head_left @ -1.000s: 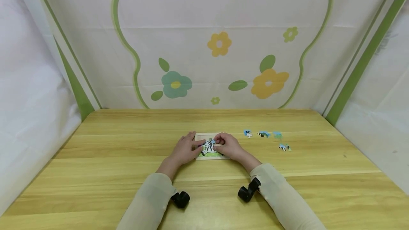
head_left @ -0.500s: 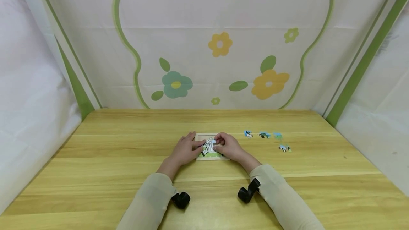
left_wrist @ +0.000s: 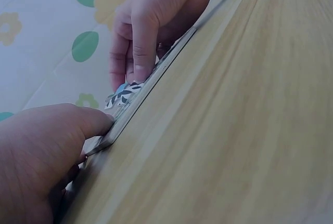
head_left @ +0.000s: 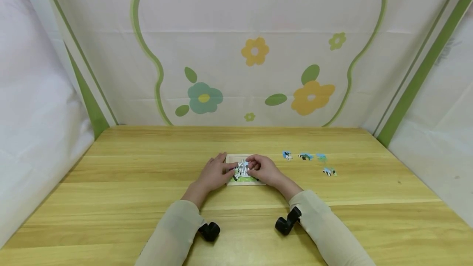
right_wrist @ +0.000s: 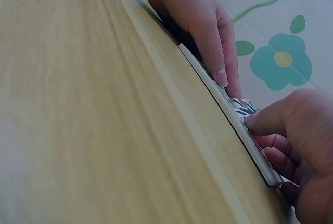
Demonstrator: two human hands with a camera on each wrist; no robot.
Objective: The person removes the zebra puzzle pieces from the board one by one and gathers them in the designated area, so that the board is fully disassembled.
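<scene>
A small wooden jigsaw frame lies flat on the table, with zebra pieces on a green strip inside it. My left hand holds the frame by its left side, thumb and index finger reaching in over the pieces. From the right, my right hand pinches a black-and-white striped jigsaw piece between thumb and fingers. That piece sits tilted above the frame, its right part covered by the fingers. In the right wrist view the left thumb rests close beside the striped piece.
Loose jigsaw pieces lie right of the frame: a zebra-head piece, a dark-and-blue piece, a blue-green piece and a striped one nearer. A flowered cloth stands behind the wooden table.
The striped piece has tilted a little in the right hand's fingers, its surface now looking paler. The right fingers have shifted slightly; the left hand stays on the frame.
</scene>
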